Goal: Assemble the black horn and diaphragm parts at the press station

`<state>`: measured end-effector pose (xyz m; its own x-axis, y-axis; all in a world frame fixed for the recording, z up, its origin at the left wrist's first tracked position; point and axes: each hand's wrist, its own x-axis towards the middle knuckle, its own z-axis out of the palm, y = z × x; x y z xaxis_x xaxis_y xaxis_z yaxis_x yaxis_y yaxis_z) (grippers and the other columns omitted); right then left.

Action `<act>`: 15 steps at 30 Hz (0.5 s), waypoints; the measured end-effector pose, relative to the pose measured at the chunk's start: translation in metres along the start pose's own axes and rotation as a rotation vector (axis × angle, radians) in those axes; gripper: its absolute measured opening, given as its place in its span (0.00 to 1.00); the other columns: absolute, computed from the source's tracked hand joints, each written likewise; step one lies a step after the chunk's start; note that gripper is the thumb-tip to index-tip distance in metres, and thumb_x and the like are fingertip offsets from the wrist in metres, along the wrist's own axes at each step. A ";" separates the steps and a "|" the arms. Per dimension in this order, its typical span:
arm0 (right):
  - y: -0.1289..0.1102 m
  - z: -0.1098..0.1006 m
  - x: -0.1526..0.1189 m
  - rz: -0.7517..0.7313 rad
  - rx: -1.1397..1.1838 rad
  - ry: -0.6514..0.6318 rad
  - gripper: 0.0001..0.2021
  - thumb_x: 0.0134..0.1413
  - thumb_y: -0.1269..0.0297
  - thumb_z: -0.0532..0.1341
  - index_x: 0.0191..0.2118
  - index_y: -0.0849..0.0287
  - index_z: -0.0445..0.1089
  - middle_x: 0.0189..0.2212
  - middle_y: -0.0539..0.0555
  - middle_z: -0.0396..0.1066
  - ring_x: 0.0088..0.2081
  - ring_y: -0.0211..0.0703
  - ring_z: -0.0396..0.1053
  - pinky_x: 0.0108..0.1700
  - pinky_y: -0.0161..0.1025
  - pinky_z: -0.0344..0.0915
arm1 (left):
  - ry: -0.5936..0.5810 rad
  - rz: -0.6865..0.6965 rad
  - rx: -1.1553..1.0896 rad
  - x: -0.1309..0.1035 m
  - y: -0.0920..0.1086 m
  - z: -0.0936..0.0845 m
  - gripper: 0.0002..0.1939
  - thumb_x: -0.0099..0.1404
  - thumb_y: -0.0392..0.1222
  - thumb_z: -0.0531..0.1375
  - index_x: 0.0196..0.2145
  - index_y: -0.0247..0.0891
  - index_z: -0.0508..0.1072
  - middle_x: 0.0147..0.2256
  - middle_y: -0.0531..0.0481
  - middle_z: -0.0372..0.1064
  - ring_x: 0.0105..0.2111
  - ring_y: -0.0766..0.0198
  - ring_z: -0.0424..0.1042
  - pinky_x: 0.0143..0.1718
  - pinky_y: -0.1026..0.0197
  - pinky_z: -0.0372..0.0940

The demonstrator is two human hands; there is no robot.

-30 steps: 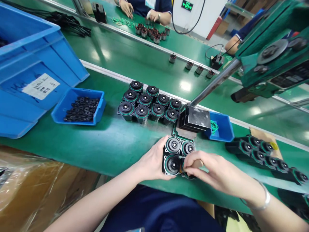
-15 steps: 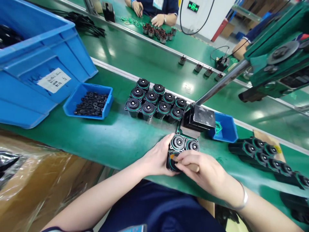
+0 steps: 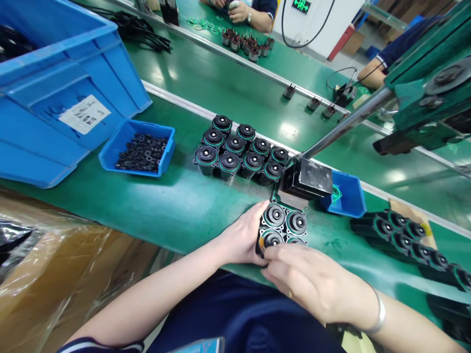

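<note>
A block of black round housings [image 3: 274, 214] with green sealing rings stands at the bench's front edge. My left hand [image 3: 241, 240] wraps around its left side, thumb up at the far corner, fingers lower down and partly hidden. My right hand [image 3: 312, 279] lies over the near housings with its fingers pinched on a small brush [image 3: 262, 242]. Only the orange-brown tip of the brush shows, at the left rim of the near left housing; the hand covers its handle. The near right housing is mostly hidden under my knuckles.
Several similar housings [image 3: 229, 161] stand behind, and more [image 3: 401, 240] at right. A small blue bin [image 3: 167, 152] holds black rings, beside a large blue crate [image 3: 44, 132]. Near a black metal block [image 3: 312, 177] sits a blue bin [image 3: 351, 196] with green rings. Co-workers' hands [image 3: 239, 11] are across the bench.
My right hand has moved slightly toward me and turned, now hiding the brush handle. The brush tip has shifted to the housing's left rim. My left hand keeps its hold.
</note>
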<state>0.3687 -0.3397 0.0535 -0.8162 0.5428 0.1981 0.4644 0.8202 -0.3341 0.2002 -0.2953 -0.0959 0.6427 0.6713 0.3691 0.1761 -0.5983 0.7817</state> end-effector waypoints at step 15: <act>0.027 -0.040 -0.060 0.281 0.159 0.208 0.09 0.66 0.72 0.53 0.47 0.56 0.67 0.43 0.57 0.77 0.46 0.41 0.75 0.47 0.40 0.75 | -0.029 -0.094 -0.050 0.003 0.014 -0.012 0.71 0.45 0.50 0.74 0.68 0.41 0.25 0.66 0.29 0.41 0.65 0.33 0.50 0.62 0.32 0.55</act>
<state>0.4441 -0.3424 0.0693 -0.5701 0.7809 0.2554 0.5877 0.6048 -0.5374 0.1955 -0.2962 -0.0780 0.6464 0.7103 0.2788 0.1996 -0.5100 0.8367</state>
